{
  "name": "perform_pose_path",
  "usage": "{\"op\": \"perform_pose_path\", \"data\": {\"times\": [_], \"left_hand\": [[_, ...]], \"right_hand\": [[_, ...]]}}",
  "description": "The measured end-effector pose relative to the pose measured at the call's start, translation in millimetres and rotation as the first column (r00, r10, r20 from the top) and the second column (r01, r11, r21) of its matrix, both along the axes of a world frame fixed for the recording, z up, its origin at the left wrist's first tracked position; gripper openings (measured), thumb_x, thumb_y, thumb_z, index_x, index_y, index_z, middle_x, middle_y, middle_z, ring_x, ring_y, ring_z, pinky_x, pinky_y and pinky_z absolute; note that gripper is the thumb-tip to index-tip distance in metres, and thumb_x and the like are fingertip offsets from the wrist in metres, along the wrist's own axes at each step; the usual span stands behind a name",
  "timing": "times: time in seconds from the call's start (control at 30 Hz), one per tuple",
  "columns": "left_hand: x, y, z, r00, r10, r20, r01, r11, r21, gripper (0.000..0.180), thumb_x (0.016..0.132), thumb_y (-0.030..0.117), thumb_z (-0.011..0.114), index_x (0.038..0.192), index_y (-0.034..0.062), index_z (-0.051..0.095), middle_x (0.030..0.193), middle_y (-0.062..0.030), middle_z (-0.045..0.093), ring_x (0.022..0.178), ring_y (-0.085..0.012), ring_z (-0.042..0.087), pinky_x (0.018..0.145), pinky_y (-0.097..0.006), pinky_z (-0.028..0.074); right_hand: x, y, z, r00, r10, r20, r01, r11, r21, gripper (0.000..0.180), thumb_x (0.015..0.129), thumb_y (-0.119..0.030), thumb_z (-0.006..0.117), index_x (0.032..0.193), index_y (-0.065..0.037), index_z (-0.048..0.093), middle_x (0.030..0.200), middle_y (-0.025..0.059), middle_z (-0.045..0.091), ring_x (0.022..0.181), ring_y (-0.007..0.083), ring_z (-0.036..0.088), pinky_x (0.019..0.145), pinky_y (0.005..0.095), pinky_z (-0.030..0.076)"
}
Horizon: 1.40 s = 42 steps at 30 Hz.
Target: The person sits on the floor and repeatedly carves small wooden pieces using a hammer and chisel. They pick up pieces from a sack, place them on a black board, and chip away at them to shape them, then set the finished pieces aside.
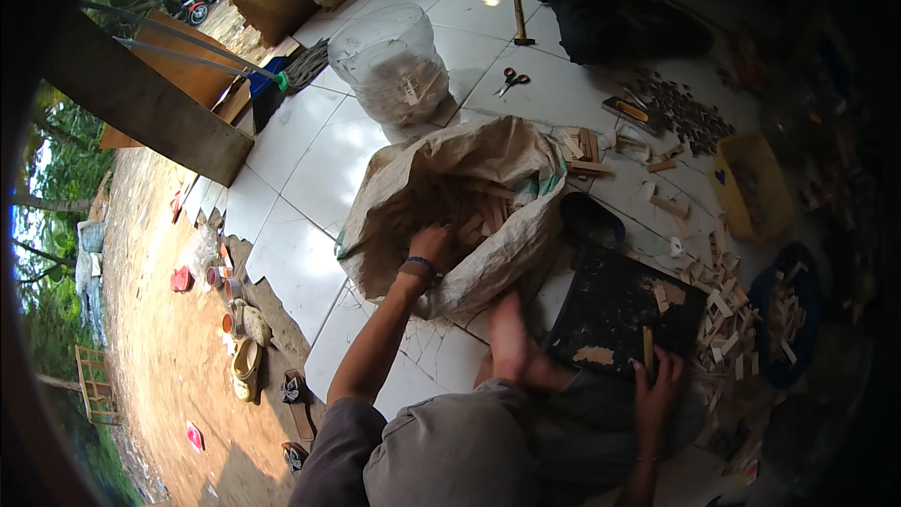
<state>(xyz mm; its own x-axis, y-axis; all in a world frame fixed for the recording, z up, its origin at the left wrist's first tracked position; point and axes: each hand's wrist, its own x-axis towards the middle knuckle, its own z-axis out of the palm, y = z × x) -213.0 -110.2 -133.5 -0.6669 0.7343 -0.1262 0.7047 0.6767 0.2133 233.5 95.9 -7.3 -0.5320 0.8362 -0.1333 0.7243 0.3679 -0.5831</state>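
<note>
At frame centre, the left hand (433,247) dips among blocks (485,213) in the sack (507,268), whose mouth gapes, likely for easy reach; that grip is hidden. Lower right, the right hand (659,383) pinches a stick (648,345) against the board (610,305), probably for support.

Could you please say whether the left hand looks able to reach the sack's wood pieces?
Probably yes; the sack gapes open and the left hand is inside, by the wood pieces.

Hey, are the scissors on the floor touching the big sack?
Apart: the head view shows a strip of bare white tile between the scissors and the sack's upper edge.
</note>
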Motion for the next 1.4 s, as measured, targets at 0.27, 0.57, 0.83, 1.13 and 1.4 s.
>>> {"op": "perform_pose_path", "data": {"times": [0.27, 0.57, 0.83, 1.13, 1.4], "left_hand": [[19.5, 29.7, -9.8, 0.979, 0.060, -0.194, -0.053, 0.998, 0.042, 0.050, 0.090, 0.026, 0.062, 0.138, 0.0141, 0.055, 0.121, -0.0189, 0.069, 0.108, -0.0435, 0.066, 0.094, -0.062, 0.048], [-20.8, 20.8, -10.8, 0.983, -0.034, 0.181, 0.026, 0.999, 0.046, 0.038, 0.091, 0.036, 0.065, 0.104, 0.0013, 0.073, 0.091, -0.0295, 0.071, 0.090, -0.0467, 0.070, 0.078, -0.052, 0.057], [-44.6, -17.9, -19.2, 0.963, 0.102, 0.248, -0.200, 0.888, 0.414, 0.031, 0.089, 0.025, 0.069, 0.104, -0.0022, 0.071, 0.099, -0.0302, 0.069, 0.097, -0.0473, 0.067, 0.078, -0.050, 0.053], [-34.6, -19.2, -28.6, 0.943, 0.056, 0.328, -0.168, 0.931, 0.323, 0.037, 0.089, 0.024, 0.070, 0.118, 0.0010, 0.069, 0.113, -0.0259, 0.070, 0.107, -0.0422, 0.068, 0.086, -0.047, 0.053], [-43.4, -19.2, -19.3, 0.923, 0.153, 0.354, -0.292, 0.877, 0.381, 0.043, 0.089, 0.028, 0.068, 0.122, -0.0005, 0.066, 0.114, -0.0254, 0.070, 0.107, -0.0428, 0.067, 0.090, -0.046, 0.053]], "right_hand": [[-1.1, 0.6, -5.8, 0.999, -0.013, -0.034, 0.012, 1.000, -0.017, 0.039, 0.099, -0.019, 0.066, 0.132, -0.003, 0.056, 0.129, 0.0182, 0.051, 0.124, 0.0361, 0.053, 0.105, 0.0457, 0.043], [0.5, -2.4, -9.1, 1.000, -0.026, -0.013, 0.027, 1.000, 0.008, 0.041, 0.100, -0.022, 0.066, 0.134, -0.003, 0.055, 0.132, 0.0199, 0.049, 0.126, 0.0371, 0.053, 0.106, 0.0457, 0.043], [-0.2, -1.8, -8.9, 0.999, -0.015, -0.032, 0.015, 1.000, 0.021, 0.039, 0.101, -0.023, 0.065, 0.133, -0.002, 0.055, 0.130, 0.0194, 0.050, 0.125, 0.0368, 0.053, 0.105, 0.0461, 0.043], [-2.1, -2.1, -8.6, 1.000, -0.017, -0.024, 0.017, 1.000, 0.024, 0.038, 0.101, -0.024, 0.065, 0.131, -0.002, 0.055, 0.129, 0.0195, 0.051, 0.123, 0.0368, 0.054, 0.104, 0.0464, 0.043], [-1.4, -2.8, -9.3, 0.999, -0.006, -0.036, 0.008, 0.999, 0.049, 0.038, 0.101, -0.024, 0.065, 0.131, -0.001, 0.056, 0.128, 0.0202, 0.052, 0.123, 0.0372, 0.054, 0.103, 0.0468, 0.044]]}}
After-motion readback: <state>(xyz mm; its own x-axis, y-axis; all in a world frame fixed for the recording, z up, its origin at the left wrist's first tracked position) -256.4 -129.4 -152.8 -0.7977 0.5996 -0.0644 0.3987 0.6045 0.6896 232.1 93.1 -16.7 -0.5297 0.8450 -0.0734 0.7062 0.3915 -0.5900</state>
